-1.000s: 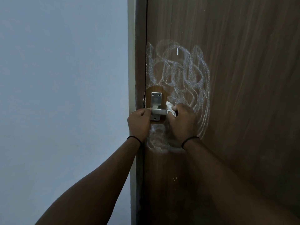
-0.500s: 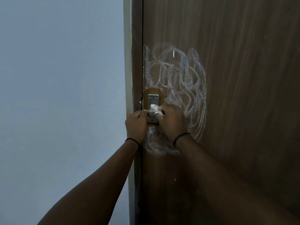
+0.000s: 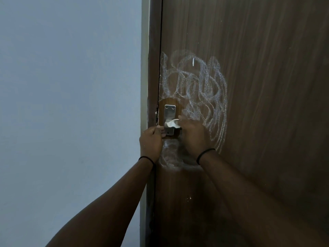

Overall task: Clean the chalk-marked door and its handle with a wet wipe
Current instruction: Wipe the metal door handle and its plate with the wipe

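Right hand (image 3: 193, 135) gripped wipe (image 3: 172, 123) against handle (image 3: 169, 120), hiding its lever; left hand (image 3: 151, 141) pinched the plate edge, fingertips hidden

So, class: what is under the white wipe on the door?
The wipe lies over the metal handle, held by the right hand. The plate's screws show above; the lever under the wipe is hidden.

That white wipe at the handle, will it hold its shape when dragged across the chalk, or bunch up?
Probably floppy: the wet wipe sits crumpled and folded against the handle plate, pinched by the right hand. It looks thin and light, so it will likely bunch under the fingers on the chalk scribble. Flat finger pressure should help spread it.
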